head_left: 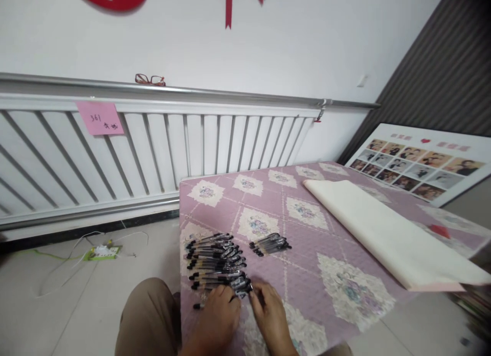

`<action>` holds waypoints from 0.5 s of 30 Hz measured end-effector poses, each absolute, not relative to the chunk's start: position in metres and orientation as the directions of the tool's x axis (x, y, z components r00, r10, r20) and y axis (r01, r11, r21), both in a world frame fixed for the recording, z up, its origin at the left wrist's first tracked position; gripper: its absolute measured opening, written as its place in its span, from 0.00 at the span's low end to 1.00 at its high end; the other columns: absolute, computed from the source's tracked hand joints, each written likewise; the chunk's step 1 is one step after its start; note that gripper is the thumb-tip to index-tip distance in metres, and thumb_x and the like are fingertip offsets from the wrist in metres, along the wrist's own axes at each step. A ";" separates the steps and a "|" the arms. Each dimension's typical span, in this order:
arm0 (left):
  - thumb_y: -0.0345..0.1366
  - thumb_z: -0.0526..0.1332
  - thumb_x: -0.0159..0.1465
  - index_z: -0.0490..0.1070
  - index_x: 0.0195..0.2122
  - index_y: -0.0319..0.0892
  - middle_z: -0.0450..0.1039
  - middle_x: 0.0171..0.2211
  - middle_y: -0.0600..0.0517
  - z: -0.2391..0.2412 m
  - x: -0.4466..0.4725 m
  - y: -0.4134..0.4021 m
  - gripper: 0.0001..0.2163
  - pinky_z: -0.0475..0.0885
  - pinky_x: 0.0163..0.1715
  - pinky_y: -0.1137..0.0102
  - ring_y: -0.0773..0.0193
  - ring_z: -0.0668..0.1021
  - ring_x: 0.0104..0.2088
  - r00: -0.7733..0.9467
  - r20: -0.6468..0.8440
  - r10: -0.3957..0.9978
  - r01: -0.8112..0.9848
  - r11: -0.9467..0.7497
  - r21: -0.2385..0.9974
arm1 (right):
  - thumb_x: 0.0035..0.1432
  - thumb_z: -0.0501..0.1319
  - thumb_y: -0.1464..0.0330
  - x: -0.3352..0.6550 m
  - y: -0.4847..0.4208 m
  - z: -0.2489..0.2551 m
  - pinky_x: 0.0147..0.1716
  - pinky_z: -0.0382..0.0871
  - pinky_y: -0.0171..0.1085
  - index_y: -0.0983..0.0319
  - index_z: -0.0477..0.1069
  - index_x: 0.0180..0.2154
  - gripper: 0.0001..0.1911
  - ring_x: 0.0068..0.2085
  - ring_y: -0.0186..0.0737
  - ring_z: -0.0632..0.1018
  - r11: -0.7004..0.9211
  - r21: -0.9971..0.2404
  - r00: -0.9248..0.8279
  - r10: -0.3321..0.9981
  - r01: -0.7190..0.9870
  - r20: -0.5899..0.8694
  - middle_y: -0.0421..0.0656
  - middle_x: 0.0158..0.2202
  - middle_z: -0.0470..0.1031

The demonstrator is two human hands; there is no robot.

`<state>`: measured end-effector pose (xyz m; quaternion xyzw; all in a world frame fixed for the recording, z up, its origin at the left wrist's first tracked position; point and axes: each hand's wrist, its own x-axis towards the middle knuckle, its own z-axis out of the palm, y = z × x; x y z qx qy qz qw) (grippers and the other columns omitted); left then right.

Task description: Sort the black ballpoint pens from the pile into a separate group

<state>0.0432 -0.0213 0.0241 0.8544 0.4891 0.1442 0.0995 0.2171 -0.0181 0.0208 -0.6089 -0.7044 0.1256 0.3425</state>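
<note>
While both hands work at the near edge of the pink quilted cover, I judge the step in hand to be drawing 1 pen out of a heap. Across the cover's right side lies a long white roll. On the cover's near-left part sits the big pile of black pens. A small bundle lies nearer the cover's middle, apart from the pile. The left hand rests at the cover's near edge with its fingers curled under, so I cannot tell what they grip. The right hand, just beside it, pinches narrow on a pen. I reckon the next move calls for lifting that pen free without dragging its neighbours.
</note>
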 end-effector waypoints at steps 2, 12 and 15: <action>0.33 0.56 0.66 0.72 0.36 0.45 0.71 0.39 0.53 0.024 0.043 -0.022 0.05 0.65 0.41 0.64 0.59 0.70 0.41 0.484 0.141 0.864 0.809 -0.503 0.306 | 0.60 0.54 0.68 0.217 -0.019 0.021 0.38 0.70 0.43 0.60 0.71 0.35 0.08 0.37 0.44 0.76 0.226 -0.602 -0.008 0.939 0.766 0.343 0.45 0.33 0.76; 0.32 0.62 0.60 0.72 0.39 0.47 0.72 0.40 0.54 0.025 0.042 -0.027 0.07 0.65 0.43 0.63 0.57 0.71 0.42 0.423 0.251 0.871 0.798 -0.489 0.351 | 0.58 0.54 0.64 0.220 -0.020 0.018 0.41 0.73 0.43 0.61 0.73 0.35 0.11 0.39 0.45 0.78 0.166 -0.716 0.195 0.899 0.678 0.393 0.47 0.36 0.79; 0.30 0.62 0.58 0.71 0.37 0.47 0.72 0.37 0.54 0.017 0.043 -0.027 0.07 0.65 0.41 0.64 0.58 0.71 0.40 0.422 0.359 0.832 0.782 -0.535 0.321 | 0.58 0.53 0.61 0.225 -0.021 0.017 0.42 0.73 0.43 0.61 0.73 0.36 0.14 0.39 0.46 0.79 0.121 -0.785 0.290 0.886 0.608 0.362 0.48 0.37 0.79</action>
